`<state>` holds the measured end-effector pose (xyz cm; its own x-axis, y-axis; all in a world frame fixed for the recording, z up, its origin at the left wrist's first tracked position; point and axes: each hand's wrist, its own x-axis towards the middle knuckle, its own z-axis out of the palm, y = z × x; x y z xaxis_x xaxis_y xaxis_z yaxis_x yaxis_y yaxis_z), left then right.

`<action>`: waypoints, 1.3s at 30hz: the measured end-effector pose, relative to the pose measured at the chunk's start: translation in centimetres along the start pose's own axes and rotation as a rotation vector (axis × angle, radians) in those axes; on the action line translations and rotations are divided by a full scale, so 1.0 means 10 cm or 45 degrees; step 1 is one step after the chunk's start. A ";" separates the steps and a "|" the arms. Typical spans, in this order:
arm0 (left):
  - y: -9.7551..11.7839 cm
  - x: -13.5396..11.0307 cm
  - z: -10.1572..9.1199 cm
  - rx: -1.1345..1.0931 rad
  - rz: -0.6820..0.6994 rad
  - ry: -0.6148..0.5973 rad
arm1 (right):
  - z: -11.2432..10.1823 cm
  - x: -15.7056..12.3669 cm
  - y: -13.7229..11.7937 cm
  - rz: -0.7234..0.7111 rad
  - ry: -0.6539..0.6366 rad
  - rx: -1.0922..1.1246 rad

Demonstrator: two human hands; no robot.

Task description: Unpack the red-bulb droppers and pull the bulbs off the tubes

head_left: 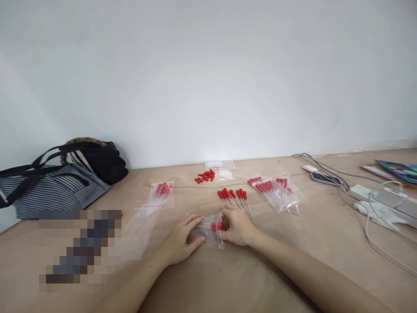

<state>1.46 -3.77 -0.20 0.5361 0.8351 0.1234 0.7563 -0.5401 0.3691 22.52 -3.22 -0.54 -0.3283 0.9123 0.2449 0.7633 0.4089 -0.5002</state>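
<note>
A clear zip bag [215,238] holding droppers with red rubber bulbs [216,226] lies in front of me, between my hands. My left hand [182,239] wraps round the bag's left end, thumb below and fingers above. At the other end, beside the red bulbs, my right hand [237,227] pinches the bag near its zip edge. Just beyond my right hand, several loose red-topped droppers [232,195] lie side by side. Part of the bag is hidden behind my fingers.
Filled bags [276,191] lie to the right, another filled bag [161,193] to the left with flat clear bags [135,232]. Loose red bulbs [206,176] and glass tubes [224,174] sit near the wall. A striped bag [61,191], power strip [384,201] and phone [325,178] flank them.
</note>
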 end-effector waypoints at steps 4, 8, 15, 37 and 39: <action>0.01 0.00 0.00 -0.002 0.001 -0.035 | 0.00 -0.05 0.00 -0.160 0.074 -0.175; -0.01 0.00 0.01 0.006 0.007 -0.035 | -0.01 -0.04 -0.03 -0.109 -0.011 -0.246; -0.03 0.00 0.02 -0.026 0.036 -0.008 | -0.01 0.01 -0.06 0.086 -0.026 0.098; 0.02 0.00 -0.03 0.020 0.023 -0.040 | -0.60 -0.31 0.79 0.490 0.020 1.249; 0.01 0.00 -0.03 0.000 0.020 -0.037 | -0.69 -0.26 0.94 0.533 0.045 1.244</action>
<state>1.45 -3.77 0.18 0.5587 0.8230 0.1022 0.7477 -0.5532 0.3673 34.43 -1.93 -0.15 -0.1148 0.9897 -0.0851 0.0283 -0.0823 -0.9962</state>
